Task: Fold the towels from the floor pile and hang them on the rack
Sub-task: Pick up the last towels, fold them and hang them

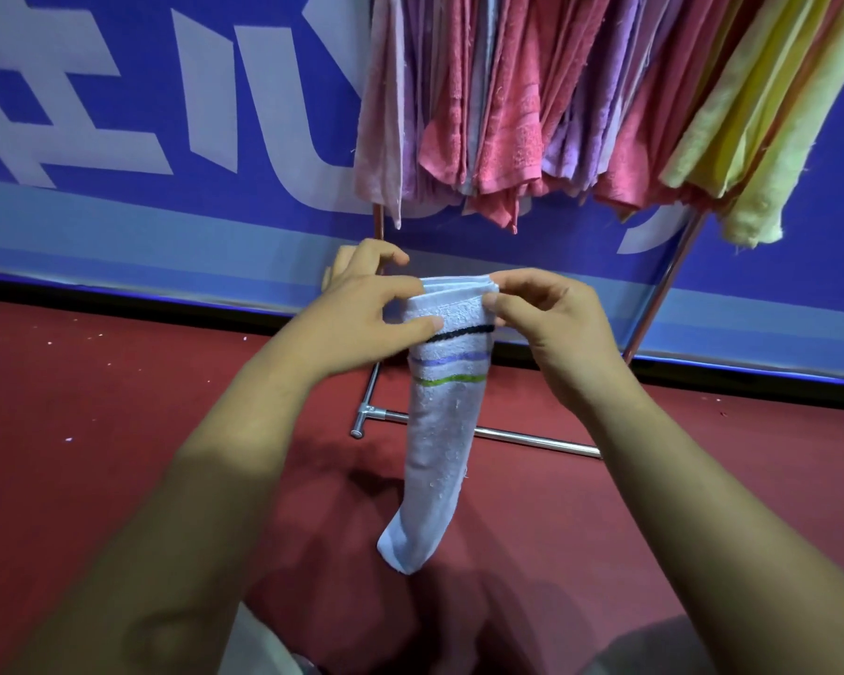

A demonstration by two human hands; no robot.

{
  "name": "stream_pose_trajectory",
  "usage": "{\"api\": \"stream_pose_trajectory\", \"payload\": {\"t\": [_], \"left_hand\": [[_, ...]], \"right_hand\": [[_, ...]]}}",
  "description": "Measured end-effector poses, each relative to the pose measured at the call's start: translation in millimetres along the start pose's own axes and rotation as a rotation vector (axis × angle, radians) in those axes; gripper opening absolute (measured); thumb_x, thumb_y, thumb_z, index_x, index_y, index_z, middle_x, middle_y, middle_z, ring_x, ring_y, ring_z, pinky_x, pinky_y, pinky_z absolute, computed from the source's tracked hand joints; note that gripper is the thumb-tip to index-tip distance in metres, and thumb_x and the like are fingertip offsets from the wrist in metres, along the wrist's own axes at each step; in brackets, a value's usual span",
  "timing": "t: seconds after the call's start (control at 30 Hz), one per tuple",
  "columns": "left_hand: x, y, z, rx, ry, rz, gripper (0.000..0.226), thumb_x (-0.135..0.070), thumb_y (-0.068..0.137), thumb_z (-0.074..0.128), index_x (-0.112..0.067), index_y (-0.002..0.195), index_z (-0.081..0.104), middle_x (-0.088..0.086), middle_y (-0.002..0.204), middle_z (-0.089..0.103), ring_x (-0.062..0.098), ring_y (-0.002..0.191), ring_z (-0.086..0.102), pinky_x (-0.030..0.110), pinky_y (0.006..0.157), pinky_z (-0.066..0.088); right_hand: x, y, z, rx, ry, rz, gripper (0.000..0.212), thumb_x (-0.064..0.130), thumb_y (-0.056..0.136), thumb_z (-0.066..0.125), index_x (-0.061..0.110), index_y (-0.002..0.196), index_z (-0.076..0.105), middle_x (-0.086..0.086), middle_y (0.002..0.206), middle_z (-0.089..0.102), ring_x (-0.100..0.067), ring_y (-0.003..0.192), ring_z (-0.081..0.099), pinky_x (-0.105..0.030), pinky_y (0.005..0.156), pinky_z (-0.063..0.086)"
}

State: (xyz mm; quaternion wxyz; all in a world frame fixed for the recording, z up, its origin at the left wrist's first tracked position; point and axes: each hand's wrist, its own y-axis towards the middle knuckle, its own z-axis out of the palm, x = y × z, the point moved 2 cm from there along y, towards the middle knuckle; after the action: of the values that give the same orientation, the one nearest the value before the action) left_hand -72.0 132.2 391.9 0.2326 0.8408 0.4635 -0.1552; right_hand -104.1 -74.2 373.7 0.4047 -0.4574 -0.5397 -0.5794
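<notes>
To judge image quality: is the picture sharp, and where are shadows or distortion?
Head view: striped towel, left hand and right hand look sharp; soft shadow on the red floor below the towel; yellow towels at right lean, wide-angle distortion.

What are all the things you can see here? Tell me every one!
striped towel: one, white with black, purple and green stripes, folded, held up in the centre
rack: one, metal, behind the striped towel
hanging towels: many, pink, purple and yellow-green, on the rack, top right
banner: one, blue with white shapes, along the back
floor: one, dark red, underneath
left hand: one, pinches the striped towel's top
right hand: one, pinches the striped towel's top
</notes>
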Motion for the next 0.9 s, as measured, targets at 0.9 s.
{"api": "stream_pose_trajectory", "payload": {"t": [0.9], "left_hand": [[-73.8,15.7,-75.4,-0.122,-0.495,0.025,0.014,-0.026,0.085,0.076,-0.015,0.082,0.068,0.004,0.074,0.068,0.012,0.073,0.062,0.038,0.081,0.056]], "right_hand": [[99.9,7.3,-11.0,-0.01,-0.203,-0.252,0.017,0.001,0.092,0.065,0.014,0.1,0.073,0.01,0.084,0.073,-0.003,0.08,0.064,-0.026,0.08,0.049]]}}
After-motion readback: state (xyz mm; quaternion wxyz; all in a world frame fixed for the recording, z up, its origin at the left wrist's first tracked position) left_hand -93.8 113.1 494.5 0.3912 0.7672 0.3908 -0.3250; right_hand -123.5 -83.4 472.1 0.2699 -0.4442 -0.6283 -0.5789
